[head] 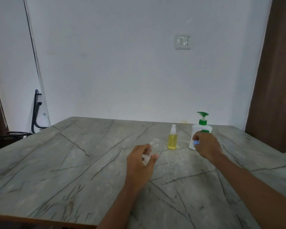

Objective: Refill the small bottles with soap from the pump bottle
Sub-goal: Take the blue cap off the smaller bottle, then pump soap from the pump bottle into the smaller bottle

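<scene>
My left hand (141,162) grips a small clear empty bottle (153,147) that is tilted, its open neck pointing up and away. My right hand (206,146) pinches a small blue cap (196,142) just in front of the white pump bottle (200,129) with the green pump head. Between the two hands a small bottle of yellow liquid (172,139) with a white spray top stands upright on the marble-patterned table (73,162).
A thin white tube (185,141) lies on the table between the yellow bottle and the pump bottle. The wall rises right behind the table's far edge. A black metal frame (35,113) leans at the left, and a brown door (274,80) stands at the right.
</scene>
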